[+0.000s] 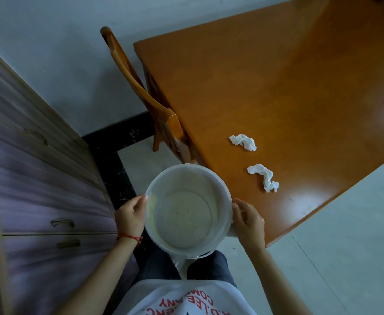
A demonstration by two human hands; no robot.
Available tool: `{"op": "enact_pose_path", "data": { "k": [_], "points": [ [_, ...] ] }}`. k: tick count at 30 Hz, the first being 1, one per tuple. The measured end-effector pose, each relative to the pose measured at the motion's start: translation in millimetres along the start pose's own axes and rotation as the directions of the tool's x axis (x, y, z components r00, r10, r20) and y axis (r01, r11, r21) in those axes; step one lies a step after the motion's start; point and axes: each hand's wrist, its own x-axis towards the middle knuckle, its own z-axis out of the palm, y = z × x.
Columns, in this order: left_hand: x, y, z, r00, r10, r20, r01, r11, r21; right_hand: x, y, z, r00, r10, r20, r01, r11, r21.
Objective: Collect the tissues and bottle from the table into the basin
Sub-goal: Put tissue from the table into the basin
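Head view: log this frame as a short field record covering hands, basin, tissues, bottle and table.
left hand: grips the basin's left rim
right hand: grips the basin's right rim
basin: white, round, empty, held off the table's near corner
tissues: two crumpled, far tissue, near tissue, both on the table
bottle: not in view
table: orange wood, chair tucked at its left side

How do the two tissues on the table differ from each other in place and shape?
The farther tissue lies deeper on the table, away from the basin; the nearer tissue lies close to the table's near edge. The farther tissue is a shorter twist, lying more crosswise; the nearer tissue is longer and bent, trailing toward the edge. Both are white, crumpled, untouched, and apart from each other.
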Motion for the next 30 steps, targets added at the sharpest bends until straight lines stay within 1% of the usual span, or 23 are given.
{"op": "enact_pose_path", "data": {
  "k": [2, 4, 6, 8, 12, 17, 21, 26, 30],
  "points": [
    [-0.7, 0.3, 0.9, 1.000, 0.006, -0.001, -0.006, 1.000, -0.002, 6.7, 0.7, -9.9, 0.992, -0.027, -0.120, 0.031, 0.999, 0.031],
    [-0.8, 0.3, 2.4, 1.000, 0.015, 0.004, -0.015, 1.000, 0.016, 17.6, -0.1, -21.6, 0.975, -0.020, -0.219, 0.034, 0.998, 0.060],
    [-0.7, -0.6, 3.6, 1.000, 0.016, 0.005, -0.016, 0.999, 0.035, 31.8, 2.0, -31.2, 0.960, 0.006, -0.281, 0.014, 0.998, 0.067],
    [-1.2, -1.1, 4.3, 1.000, 0.022, 0.002, -0.022, 0.999, 0.036, 48.1, 7.4, -37.9, 0.947, 0.018, -0.322, -0.012, 1.000, 0.020],
    [-3.1, 1.0, 5.6, 1.000, 0.006, -0.005, -0.006, 0.999, 0.050, 76.3, 16.5, -42.0, 0.956, 0.030, -0.290, -0.055, 0.996, -0.076],
    [-3.6, 3.9, 8.5, 1.000, -0.001, -0.022, 0.003, 0.998, 0.058, 93.2, 27.8, -34.7, 0.986, 0.010, -0.165, -0.041, 0.981, -0.187],
    [-3.6, 1.7, 8.3, 1.000, 0.004, -0.027, -0.003, 0.999, 0.051, 93.5, 33.4, -31.8, 0.990, 0.021, -0.140, -0.056, 0.968, -0.246],
    [-2.3, -2.7, 10.9, 0.999, -0.001, -0.041, 0.004, 0.998, 0.066, 90.8, 30.1, -34.1, 0.987, 0.057, -0.152, -0.080, 0.985, -0.150],
    [-3.2, -5.3, 12.6, 0.999, 0.015, -0.048, -0.012, 0.997, 0.075, 87.3, 16.6, -32.8, 0.976, 0.105, -0.192, -0.102, 0.994, 0.025]
  ]
}}
